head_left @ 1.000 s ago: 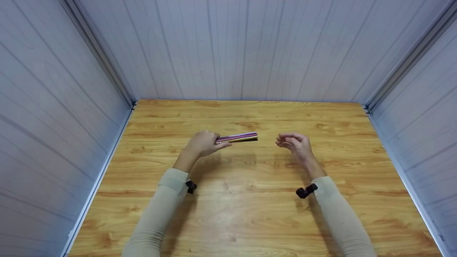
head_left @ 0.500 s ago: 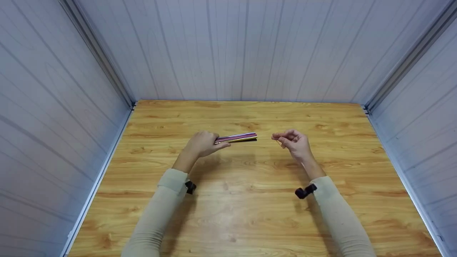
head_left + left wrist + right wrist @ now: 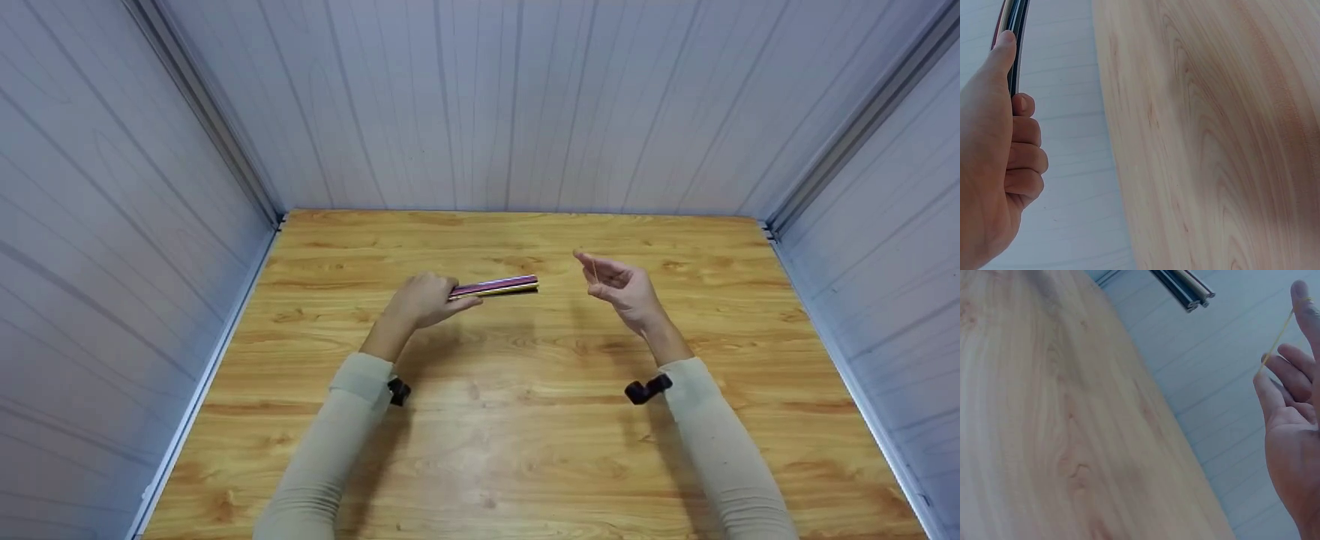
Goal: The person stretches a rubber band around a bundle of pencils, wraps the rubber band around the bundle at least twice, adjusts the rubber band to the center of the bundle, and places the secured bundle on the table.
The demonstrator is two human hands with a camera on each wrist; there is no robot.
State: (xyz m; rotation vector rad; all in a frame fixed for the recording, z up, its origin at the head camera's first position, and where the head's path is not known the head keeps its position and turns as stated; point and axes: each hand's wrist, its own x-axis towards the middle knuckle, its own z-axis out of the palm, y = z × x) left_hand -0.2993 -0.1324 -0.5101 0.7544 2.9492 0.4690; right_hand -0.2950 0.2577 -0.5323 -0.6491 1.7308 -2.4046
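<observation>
My left hand [image 3: 424, 300] grips a bundle of slim pencils [image 3: 499, 286], pink-purple, yellow and black among them. The curled fingers and the thumb wrap one end; the other end sticks out to the right, above the table. In the left wrist view the pencils [image 3: 1016, 62] run up past the thumb. Across from their free ends, my right hand [image 3: 626, 292] has thumb and index finger spread apart. A thin yellowish rubber band [image 3: 595, 271] is stretched between these two fingers. The right wrist view shows the band [image 3: 1276, 340] taut, with the pencil ends [image 3: 1193, 304] a short way off.
A wood-patterned table [image 3: 480, 450] lies beneath both hands. Pale panelled walls [image 3: 480, 105] rise at its back and on both sides. Small black cameras [image 3: 649, 388] are strapped at the sleeve cuffs.
My right thumb and index finger, close together half a second ago, have spread and stretched the rubber band between them. The left hand keeps its grip on the pencils, almost unmoved.
</observation>
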